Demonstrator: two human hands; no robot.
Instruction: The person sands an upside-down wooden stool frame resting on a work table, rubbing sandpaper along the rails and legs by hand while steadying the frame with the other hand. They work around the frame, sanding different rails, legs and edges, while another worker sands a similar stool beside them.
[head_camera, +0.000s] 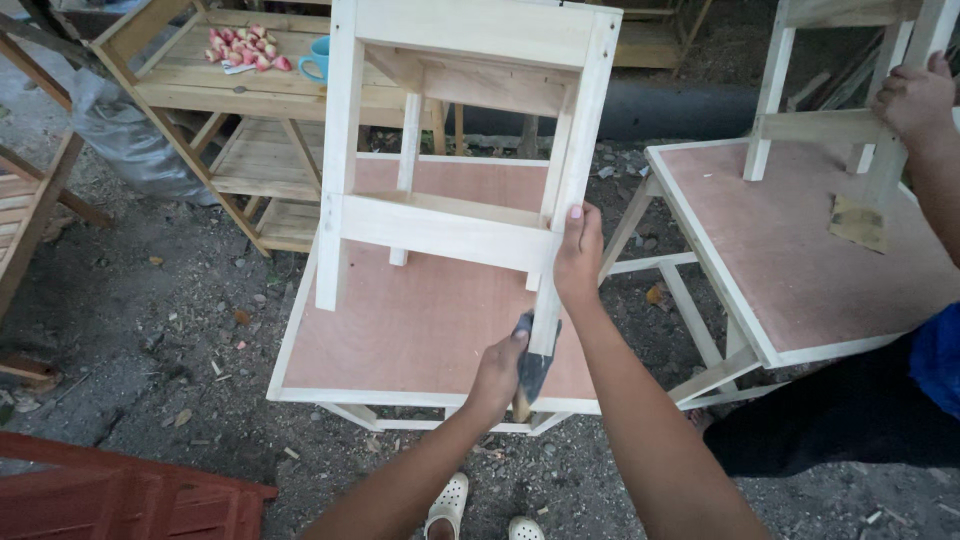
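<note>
Two hands work one pale stool (455, 150), tilted on a brown tabletop (400, 320). Right hand (578, 255) clamps its leg steady; just below, left hand (497, 375) presses dark sandpaper (533, 365) around it.

A square table (400, 330) with a reddish-brown plywood top and pale wood edging stands on gritty, littered ground (170, 330). A pale wooden stool frame (450, 215) rests on it, tilted. To the right, just beside it, a second matching table (800, 270) carries another pale frame (820, 125) and a sandpaper sheet (858, 222).
</note>
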